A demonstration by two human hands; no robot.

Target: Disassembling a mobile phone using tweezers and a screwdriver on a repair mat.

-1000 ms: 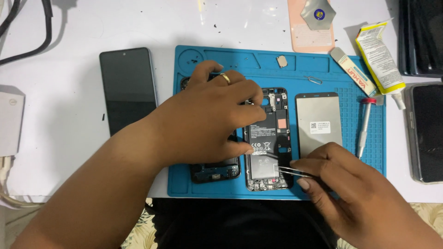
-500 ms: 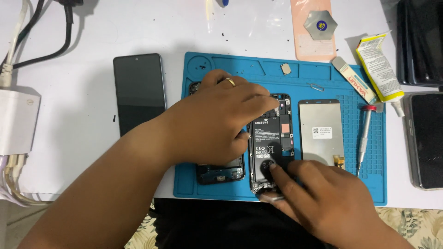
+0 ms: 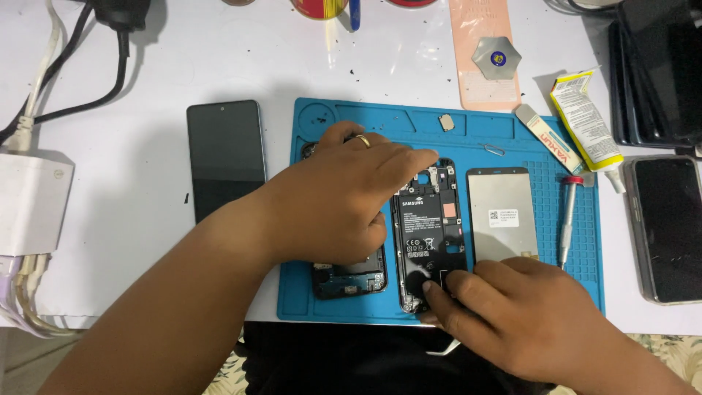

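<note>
An opened phone (image 3: 428, 219) with its back off lies upright on a blue work mat (image 3: 329, 117). My left hand (image 3: 344, 197) lies flat across the mat, wearing a ring. Its fingertips touch the opened phone's top left edge, and its palm covers a second dark phone part (image 3: 347, 279). My right hand (image 3: 512, 307) presses its fingertips on the opened phone's lower end. A thin pale tip of the tweezers (image 3: 442, 351) pokes out under that palm. A loose screen panel (image 3: 503, 212) lies just right of the phone.
A screwdriver (image 3: 567, 219) lies on the mat's right side. A black phone (image 3: 225, 157) sits left of the mat and more phones (image 3: 669, 227) at the right edge. A glue tube (image 3: 585, 121), a pink strip (image 3: 482, 66) and a white power block (image 3: 29, 197) with cables surround the mat.
My right hand moved from the phone's right side onto its lower end, tucking the tweezers under the palm. The view shifted slightly; my left hand stayed in place.
</note>
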